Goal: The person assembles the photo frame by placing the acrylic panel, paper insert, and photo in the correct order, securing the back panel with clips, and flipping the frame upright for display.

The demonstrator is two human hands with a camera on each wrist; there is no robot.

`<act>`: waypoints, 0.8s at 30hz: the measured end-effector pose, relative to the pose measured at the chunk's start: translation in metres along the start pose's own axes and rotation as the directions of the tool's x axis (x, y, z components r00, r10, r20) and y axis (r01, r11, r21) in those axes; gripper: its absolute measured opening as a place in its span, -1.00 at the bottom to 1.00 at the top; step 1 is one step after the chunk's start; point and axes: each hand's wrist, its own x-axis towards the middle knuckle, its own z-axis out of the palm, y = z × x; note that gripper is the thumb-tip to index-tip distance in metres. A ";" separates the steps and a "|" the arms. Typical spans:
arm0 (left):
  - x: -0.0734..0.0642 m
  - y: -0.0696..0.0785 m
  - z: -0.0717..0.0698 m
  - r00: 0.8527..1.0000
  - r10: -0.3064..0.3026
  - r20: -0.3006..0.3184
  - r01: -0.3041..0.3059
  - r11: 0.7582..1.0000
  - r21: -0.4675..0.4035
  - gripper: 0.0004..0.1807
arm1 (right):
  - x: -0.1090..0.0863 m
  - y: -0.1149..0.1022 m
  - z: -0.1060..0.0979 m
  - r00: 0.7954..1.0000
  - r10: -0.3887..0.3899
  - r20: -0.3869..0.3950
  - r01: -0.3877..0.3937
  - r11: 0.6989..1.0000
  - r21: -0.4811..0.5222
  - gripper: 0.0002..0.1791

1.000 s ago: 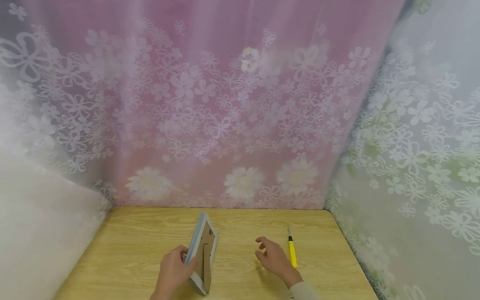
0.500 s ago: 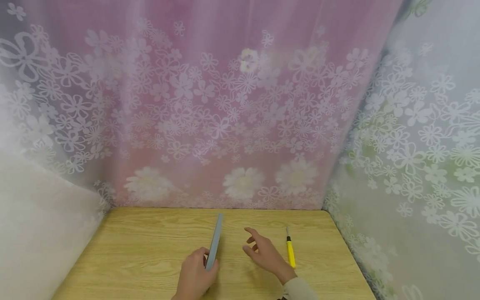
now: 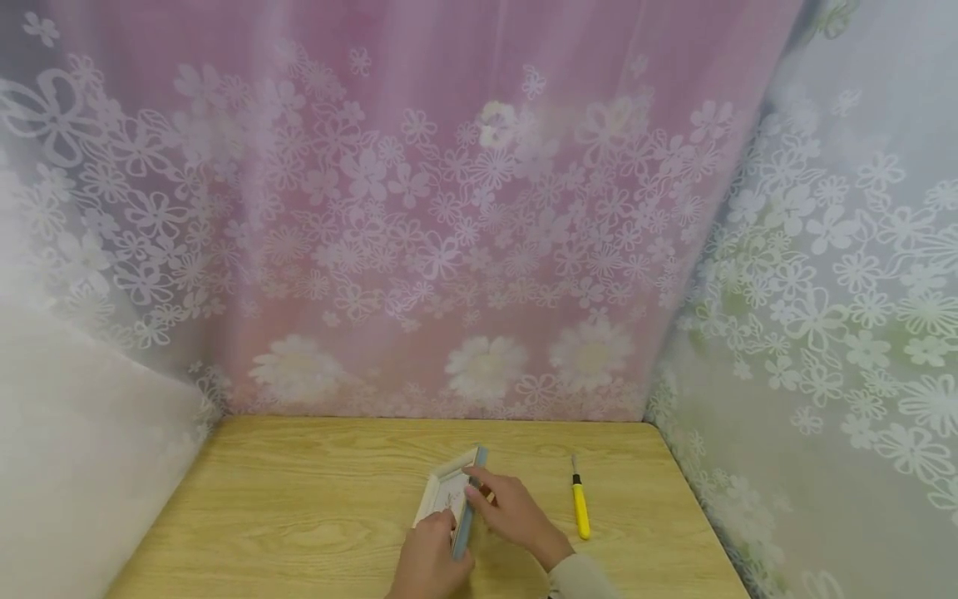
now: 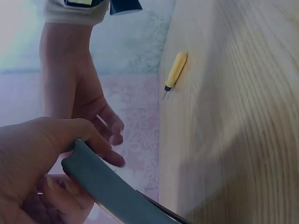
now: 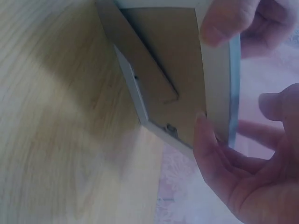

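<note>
A picture frame (image 3: 436, 491), pale in front with a blue-grey outer edge, is held up on edge above the table. My left hand (image 3: 432, 553) grips its near end, thumb on the brown-backed side in the right wrist view. My right hand (image 3: 516, 512) is at the far part of its right edge. In the right wrist view the right hand's (image 5: 252, 172) fingers lie on both sides of the rim, the thumb standing apart from it. A brown stand leg (image 5: 145, 60) runs along the back panel (image 5: 184, 51), and a small metal clip (image 5: 172, 129) shows near the border.
Right of my hands, a screwdriver (image 3: 580, 507) with a yellow handle and black collar lies on the wood-grain table (image 3: 299, 499). A pink flowered curtain (image 3: 449, 208) hangs behind the table, with pale sheets at both sides.
My left hand has carried the frame rightward and turned it, so its front now shows instead of its back. My right hand has moved left to the frame's edge. The screwdriver stays put.
</note>
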 end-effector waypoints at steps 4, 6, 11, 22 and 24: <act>-0.001 0.005 0.006 0.999 0.003 0.032 -0.004 1.000 0.019 -0.78 | 0.000 0.000 0.007 0.999 0.038 -0.028 -0.037 0.999 0.023 -0.57; -0.002 0.006 0.007 0.999 -0.004 0.034 0.004 1.000 0.021 -0.79 | -0.001 0.000 0.009 0.995 0.084 -0.050 -0.082 0.996 0.030 -0.61; -0.004 -0.002 0.000 0.998 -0.049 0.025 0.049 0.999 0.009 -0.74 | -0.002 0.000 0.011 0.976 0.202 -0.084 -0.199 0.979 0.040 -0.70; 0.000 -0.058 -0.033 0.987 -0.134 0.091 0.129 0.990 0.057 -0.75 | -0.009 0.017 0.014 0.956 0.284 -0.076 -0.276 0.956 0.097 -0.73; 0.001 -0.066 -0.034 0.978 -0.163 0.128 0.158 0.986 0.047 -0.73 | -0.010 0.020 0.014 0.958 0.276 -0.078 -0.268 0.959 0.096 -0.73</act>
